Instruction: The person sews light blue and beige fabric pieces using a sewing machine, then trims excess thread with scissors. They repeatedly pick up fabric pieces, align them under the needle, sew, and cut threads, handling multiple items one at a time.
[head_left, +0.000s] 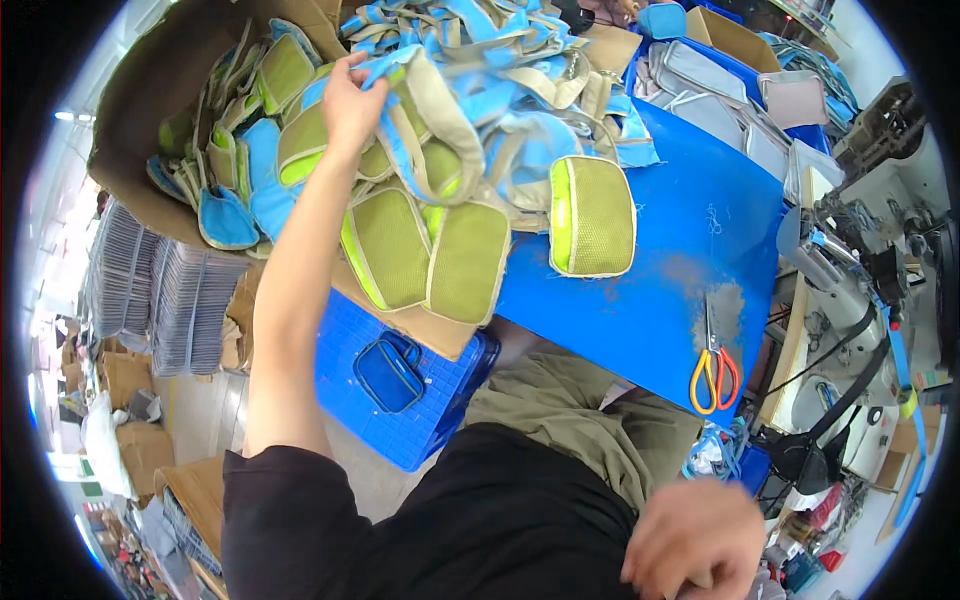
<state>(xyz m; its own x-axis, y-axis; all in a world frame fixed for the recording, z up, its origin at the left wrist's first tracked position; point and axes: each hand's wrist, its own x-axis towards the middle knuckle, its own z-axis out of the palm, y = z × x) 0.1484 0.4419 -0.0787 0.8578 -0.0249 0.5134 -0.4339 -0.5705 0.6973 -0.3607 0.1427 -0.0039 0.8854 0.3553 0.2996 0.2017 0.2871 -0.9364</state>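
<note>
Blue and beige fabric straps (420,75) are bunched in the left hand (350,100), upper left of centre in the frame; its grip is closed around the strap bundle, with the bare forearm stretching up from the lower left. Hanging from those straps, just below and right of the hand, are several lime-green mesh pouches with beige trim (430,250), overlapping one another. One more lime-green pouch (592,215) lies alone at the centre, resting on the edge of the bright blue table (690,240). Behind the hand, the upper left holds a large brown cardboard box (160,80) full of more green and blue pouch pieces. On the right part of the table lie scissors with orange handles (713,365). Below the pouches, a small dark blue zip pouch (388,372) sits on a blue plastic crate (430,420). The right hand (695,545) is at the lower right edge, blurred, fingers curled inward and holding nothing that can be seen; whether its grip is fully pressed together cannot be told
</note>
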